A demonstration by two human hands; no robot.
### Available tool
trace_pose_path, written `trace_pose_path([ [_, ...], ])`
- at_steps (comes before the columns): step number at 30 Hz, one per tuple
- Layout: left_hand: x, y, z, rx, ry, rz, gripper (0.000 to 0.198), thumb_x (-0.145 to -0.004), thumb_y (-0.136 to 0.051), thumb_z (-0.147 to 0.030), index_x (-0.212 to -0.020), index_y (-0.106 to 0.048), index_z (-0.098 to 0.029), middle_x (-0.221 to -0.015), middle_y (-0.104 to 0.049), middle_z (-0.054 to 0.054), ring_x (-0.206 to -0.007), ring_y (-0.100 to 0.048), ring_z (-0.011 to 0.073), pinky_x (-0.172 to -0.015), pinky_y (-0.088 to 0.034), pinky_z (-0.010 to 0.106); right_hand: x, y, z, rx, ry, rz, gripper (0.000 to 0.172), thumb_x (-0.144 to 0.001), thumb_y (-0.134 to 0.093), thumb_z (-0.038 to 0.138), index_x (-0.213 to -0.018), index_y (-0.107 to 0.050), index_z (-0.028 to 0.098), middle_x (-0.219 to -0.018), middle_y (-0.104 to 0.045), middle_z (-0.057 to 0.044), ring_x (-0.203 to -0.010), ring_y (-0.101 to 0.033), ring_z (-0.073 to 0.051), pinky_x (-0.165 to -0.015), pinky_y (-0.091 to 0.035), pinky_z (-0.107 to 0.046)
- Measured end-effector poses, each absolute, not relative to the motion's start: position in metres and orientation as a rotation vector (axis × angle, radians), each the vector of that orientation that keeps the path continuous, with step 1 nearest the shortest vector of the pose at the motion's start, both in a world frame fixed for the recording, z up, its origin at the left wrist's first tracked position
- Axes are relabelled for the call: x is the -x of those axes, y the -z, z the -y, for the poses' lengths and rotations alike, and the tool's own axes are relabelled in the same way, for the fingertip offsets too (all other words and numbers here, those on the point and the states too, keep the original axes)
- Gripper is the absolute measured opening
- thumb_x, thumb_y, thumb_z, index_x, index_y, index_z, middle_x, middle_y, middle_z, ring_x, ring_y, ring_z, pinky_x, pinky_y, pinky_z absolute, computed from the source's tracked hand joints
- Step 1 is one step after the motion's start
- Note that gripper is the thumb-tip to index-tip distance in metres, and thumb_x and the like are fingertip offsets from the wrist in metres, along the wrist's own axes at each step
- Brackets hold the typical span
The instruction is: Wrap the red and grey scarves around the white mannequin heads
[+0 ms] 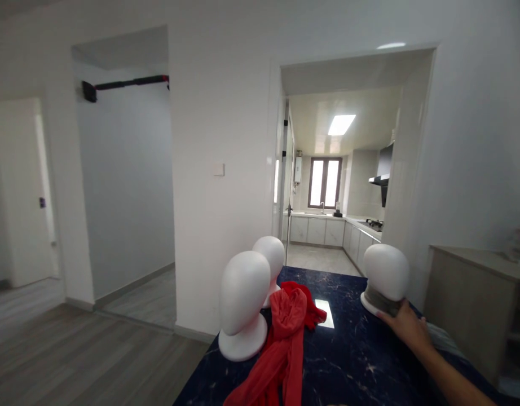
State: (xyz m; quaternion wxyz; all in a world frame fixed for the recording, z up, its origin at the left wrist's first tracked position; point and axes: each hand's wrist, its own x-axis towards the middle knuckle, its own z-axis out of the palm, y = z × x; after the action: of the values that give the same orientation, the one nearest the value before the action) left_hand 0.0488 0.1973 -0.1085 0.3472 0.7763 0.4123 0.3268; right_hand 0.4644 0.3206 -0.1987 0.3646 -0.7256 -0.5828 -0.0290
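At the right of the table, a white mannequin head [386, 272] stands upright with a grey-green cloth band [382, 304] around its neck. My right hand [406, 324] reaches in from the lower right and closes on the band, its thumb beside the white base. Some fingers are hidden behind the hand. A sliver of skin at the bottom edge seems to be my left hand [336, 404]; its fingers do not show. On the left stand two more heads, a nearer mannequin head [245, 293] and a farther mannequin head [270, 254]. Beside them lies a red scarf [287, 321], looped at the top.
The table [344, 349] has a dark blue marbled top. Pale grey-green fabric [444, 338] lies along its right edge. A wooden cabinet [467, 304] stands to the right. Beyond the table, a doorway opens onto a kitchen; a grey wood floor [116, 361] spreads to the left.
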Motion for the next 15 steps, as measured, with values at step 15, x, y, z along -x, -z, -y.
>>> trace_pose_path([
  [15, -0.122, 0.199, -0.063, -2.145, -0.899, -1.284, 0.028, -0.077, -0.073, -0.021, -0.104, -0.069, -0.025, -0.124, -0.073, 0.009, -0.121, -0.066, 0.0284, -0.109, -0.049, 0.04, -0.382, 0.268, -0.111, 1.734, 0.117, 1.963, 0.064, -0.081, -0.058, 0.053, -0.136, -0.074, 0.023, -0.15, -0.066, -0.017, -0.141, -0.059, -0.043, -0.114, -0.05, -0.063],
])
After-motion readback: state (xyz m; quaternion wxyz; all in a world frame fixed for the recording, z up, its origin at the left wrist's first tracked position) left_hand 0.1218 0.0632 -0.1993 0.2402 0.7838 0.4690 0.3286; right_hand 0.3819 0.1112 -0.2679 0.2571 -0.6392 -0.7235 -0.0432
